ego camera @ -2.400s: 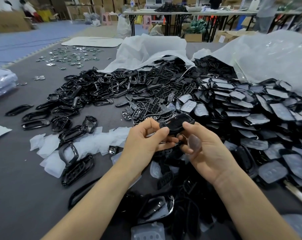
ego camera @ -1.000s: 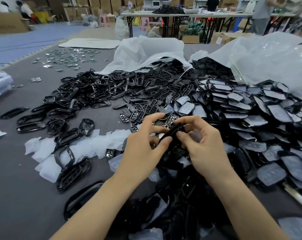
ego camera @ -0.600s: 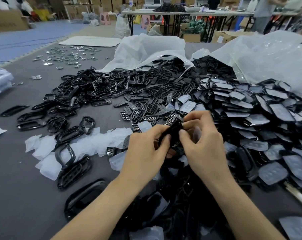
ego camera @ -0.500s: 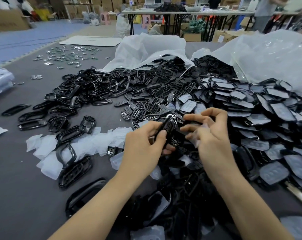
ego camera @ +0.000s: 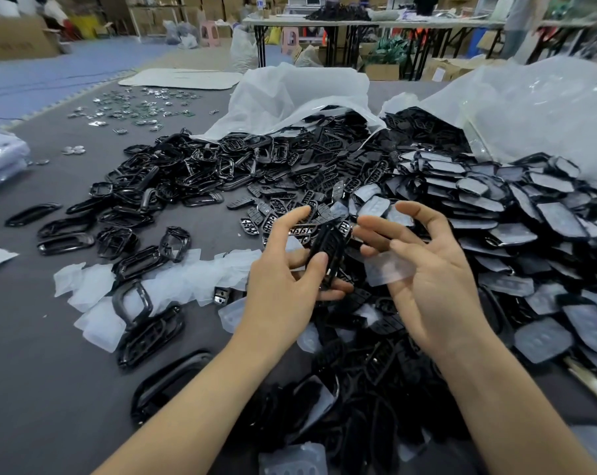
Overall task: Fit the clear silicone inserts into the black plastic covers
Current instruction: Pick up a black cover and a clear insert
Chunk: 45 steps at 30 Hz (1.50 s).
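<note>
A moment ago I have both hands bunched together on one piece, pressing. Now they have come apart. My left hand (ego camera: 279, 289) keeps the cover (ego camera: 329, 248) clamped, thumb on its near face and fingers curled behind, the cover standing nearly on end with its ribbed inside turned toward me. My right hand (ego camera: 434, 279) has drawn off to the right of that grip and spread its fingers. The insert (ego camera: 389, 269) lies across the inner side of those fingers, just beside the cover but apart from it. The fingers look loose and nearly straight, and I can make out no pinch on the insert.

So the insert is out of the cover, not seated. I judge that the press did not take, or that I am turning the insert to find its right face and end. This fit is still to be made: the insert has to go back left to the grip, line up with the cover's openings and be pushed in.

Beyond and to the right of the grip lies a pile (ego camera: 530, 234) of covers that already show clear backs. Left of the grip, spare inserts (ego camera: 94, 289) sit on the mat among empty black frames. Under both wrists the heap of black parts is thick, so a dropped insert would be hard to find.
</note>
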{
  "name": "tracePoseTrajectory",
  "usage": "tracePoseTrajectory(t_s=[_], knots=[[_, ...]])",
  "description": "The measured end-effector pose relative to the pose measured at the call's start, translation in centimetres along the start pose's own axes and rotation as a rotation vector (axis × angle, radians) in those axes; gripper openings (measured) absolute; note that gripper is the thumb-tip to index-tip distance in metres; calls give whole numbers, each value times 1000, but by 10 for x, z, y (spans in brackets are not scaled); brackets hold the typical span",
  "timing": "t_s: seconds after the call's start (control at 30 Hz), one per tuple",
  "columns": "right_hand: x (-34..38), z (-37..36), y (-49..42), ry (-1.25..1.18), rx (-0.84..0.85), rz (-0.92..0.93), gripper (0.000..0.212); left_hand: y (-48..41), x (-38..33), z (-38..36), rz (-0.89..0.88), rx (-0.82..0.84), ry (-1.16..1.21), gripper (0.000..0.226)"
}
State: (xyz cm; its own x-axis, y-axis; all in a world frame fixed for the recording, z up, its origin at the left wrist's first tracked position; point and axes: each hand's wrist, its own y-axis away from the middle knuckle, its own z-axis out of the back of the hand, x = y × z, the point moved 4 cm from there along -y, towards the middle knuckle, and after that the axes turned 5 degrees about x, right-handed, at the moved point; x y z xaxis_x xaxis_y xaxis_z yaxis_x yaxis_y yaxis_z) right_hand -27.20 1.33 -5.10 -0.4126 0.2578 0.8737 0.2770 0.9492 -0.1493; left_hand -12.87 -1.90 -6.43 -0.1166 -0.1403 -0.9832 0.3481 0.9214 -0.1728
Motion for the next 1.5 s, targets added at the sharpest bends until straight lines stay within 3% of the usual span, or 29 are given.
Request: tracePoseTrajectory(t_s=[0.13,0.27,0.33,0.4,0.57,0.63,0.83,0.97,1.1,1.3,1.5], knots=[[0,2,0,-276,-33,-69,56,0,0,-5,173,48,390,35],[0,1,1,-263,-34,-56,59,2,-2,-13,373,180,679,16],[1,1,1,-217,-28,-54,63,5,-2,-16,420,236,724,36],[3,-1,2,-188,-18,-52,67,6,-1,-17,449,257,714,50],[3,-2,3,-124,26,-39,66,6,4,-19,446,257,650,17],[1,0,2,-88,27,-28,63,6,5,-19,429,243,634,15],[-6,15,-2,221,-125,-17,34,-1,-1,-11,296,151,611,20],[-5,17,0,209,-151,-51,12,-2,-1,-10,272,156,597,21],[-5,14,1,205,-157,-49,4,-2,0,-9,250,190,560,22],[0,18,2,220,-229,36,16,-3,3,-9,199,171,504,21],[16,19,2,574,-195,218,21,-4,4,-2,85,48,261,21]])
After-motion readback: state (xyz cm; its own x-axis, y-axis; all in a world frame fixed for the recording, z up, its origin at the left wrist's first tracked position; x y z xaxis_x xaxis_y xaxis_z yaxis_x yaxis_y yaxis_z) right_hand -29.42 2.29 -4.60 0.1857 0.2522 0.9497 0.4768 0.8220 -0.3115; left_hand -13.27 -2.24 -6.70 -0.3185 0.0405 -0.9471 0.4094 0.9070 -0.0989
